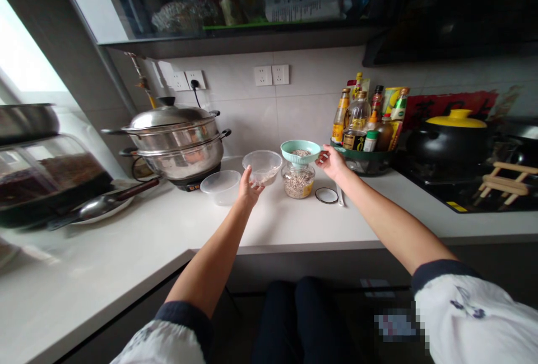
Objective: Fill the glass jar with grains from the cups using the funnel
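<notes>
My left hand [249, 189] grips a clear plastic bowl [269, 163] by its near side, tilted, with a little grain in the bottom. To its right stands a glass jar [297, 182] well filled with speckled grain. A mint-green funnel [300, 152] sits in the jar's mouth, and some grain lies inside it. My right hand [330, 162] pinches the funnel's right edge. Left of my left hand, a second clear plastic bowl [220, 187] rests on the counter. Beside the jar lie a round lid [327, 196] and a white spoon [340, 196], partly hidden by my right arm.
A steel steamer pot [179, 148] stands at the back left, near a ladle [105, 205] on a plate. Seasoning bottles [361, 117] fill a dark green basket behind my right hand. A black pot [448, 142] with a yellow lid and a small wooden stool-shaped item [506, 183] are on the stove.
</notes>
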Motion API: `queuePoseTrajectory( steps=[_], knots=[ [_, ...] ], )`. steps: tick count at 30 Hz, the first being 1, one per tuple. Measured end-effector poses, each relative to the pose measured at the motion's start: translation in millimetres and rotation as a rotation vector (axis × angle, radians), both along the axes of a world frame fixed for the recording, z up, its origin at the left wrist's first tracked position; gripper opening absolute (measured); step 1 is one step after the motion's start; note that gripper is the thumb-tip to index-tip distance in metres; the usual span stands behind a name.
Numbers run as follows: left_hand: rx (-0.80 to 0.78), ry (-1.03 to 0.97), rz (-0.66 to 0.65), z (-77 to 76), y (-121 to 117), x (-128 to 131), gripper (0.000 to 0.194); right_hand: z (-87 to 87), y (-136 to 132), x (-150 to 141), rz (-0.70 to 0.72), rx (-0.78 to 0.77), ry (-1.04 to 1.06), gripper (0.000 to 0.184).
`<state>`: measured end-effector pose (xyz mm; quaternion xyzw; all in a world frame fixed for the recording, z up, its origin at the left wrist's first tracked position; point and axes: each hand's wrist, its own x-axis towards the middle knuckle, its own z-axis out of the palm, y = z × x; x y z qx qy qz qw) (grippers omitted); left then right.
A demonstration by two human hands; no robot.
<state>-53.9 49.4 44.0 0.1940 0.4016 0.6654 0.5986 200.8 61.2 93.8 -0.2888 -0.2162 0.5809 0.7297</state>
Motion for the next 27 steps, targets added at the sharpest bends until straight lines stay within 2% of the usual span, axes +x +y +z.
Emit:
queuePoseTrajectory(
  steps=[6,13,27],
  knots=[
    [0.014,-0.034,-0.027,-14.3,-2.8,2.4,0.047,1.4,0.8,-1.2,0.008,0.021,-0.016,0.014],
    [-0.003,-0.056,0.004,-23.1,-4.2,3.8,0.043,-1.6,2.6,2.3,0.011,0.014,-0.027,0.013],
    [0.028,-0.075,-0.038,-38.8,-7.9,-1.2,0.023,-5.3,4.6,6.5,0.026,0.031,0.002,0.012]
  ],
)
